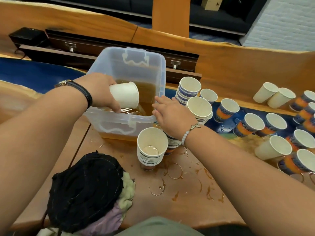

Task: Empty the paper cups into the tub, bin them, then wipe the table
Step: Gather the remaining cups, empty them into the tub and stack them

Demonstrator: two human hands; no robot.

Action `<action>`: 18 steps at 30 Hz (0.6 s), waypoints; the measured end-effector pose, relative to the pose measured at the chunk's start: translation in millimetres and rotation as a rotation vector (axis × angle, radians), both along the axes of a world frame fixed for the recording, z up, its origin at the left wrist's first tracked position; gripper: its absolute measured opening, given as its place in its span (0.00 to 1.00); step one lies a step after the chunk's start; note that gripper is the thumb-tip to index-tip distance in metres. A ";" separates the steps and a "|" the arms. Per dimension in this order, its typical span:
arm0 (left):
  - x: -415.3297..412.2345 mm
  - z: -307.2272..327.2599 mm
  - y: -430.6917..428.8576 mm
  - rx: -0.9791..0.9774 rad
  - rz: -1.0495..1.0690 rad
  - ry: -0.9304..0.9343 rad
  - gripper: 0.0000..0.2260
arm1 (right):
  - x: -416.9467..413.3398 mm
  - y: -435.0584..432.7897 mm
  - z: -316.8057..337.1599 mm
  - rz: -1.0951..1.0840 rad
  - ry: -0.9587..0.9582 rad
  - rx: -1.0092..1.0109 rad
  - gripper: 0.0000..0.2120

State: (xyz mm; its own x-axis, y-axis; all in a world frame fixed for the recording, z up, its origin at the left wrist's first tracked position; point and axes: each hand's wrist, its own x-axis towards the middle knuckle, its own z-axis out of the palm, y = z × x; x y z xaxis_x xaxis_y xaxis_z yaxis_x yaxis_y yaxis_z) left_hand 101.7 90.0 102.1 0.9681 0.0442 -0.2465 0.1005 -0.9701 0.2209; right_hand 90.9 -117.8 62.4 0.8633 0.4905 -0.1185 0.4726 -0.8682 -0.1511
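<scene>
My left hand (pixel 100 91) grips a white paper cup (pixel 125 94), tipped on its side over the clear plastic tub (pixel 119 119), which holds brown liquid. My right hand (pixel 170 114) is open with fingers spread, hovering by the tub's right rim, beside a stack of empty cups (pixel 199 106). Another stack of empty cups (pixel 151 146) stands in front of the tub. Several single cups, white or blue-and-orange (pixel 226 109), stand on the table to the right.
A bundle of black and pale cloths (pixel 87 189) lies near the table's front edge at left. Brown rings and splashes (pixel 175 171) mark the wooden tabletop in front of the cups. A dark recessed box (pixel 102 45) runs behind the tub.
</scene>
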 end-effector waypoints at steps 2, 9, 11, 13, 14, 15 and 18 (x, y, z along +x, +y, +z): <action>1.1 1.8 -0.9 0.028 -0.007 0.015 0.30 | 0.2 0.5 -1.9 -0.011 0.003 0.007 0.20; 2.5 9.2 -6.7 0.111 0.000 0.035 0.29 | 0.5 1.6 -1.1 -0.011 0.004 -0.016 0.20; 2.0 10.9 -7.7 0.142 0.000 0.021 0.29 | 1.3 1.4 -0.3 -0.002 0.000 -0.041 0.21; 1.3 12.3 -8.7 0.153 -0.005 0.001 0.30 | 2.3 0.7 1.9 0.000 0.017 -0.060 0.21; 0.8 12.2 -9.5 0.146 -0.014 -0.014 0.31 | 2.6 -0.1 3.7 -0.011 0.037 -0.018 0.21; 0.4 11.7 -10.7 0.127 -0.030 -0.040 0.31 | 1.4 -0.7 7.0 -0.042 0.058 0.086 0.21; -4.7 7.5 -19.0 -0.054 -0.079 -0.190 0.32 | -6.2 0.2 19.9 -0.160 0.022 0.540 0.21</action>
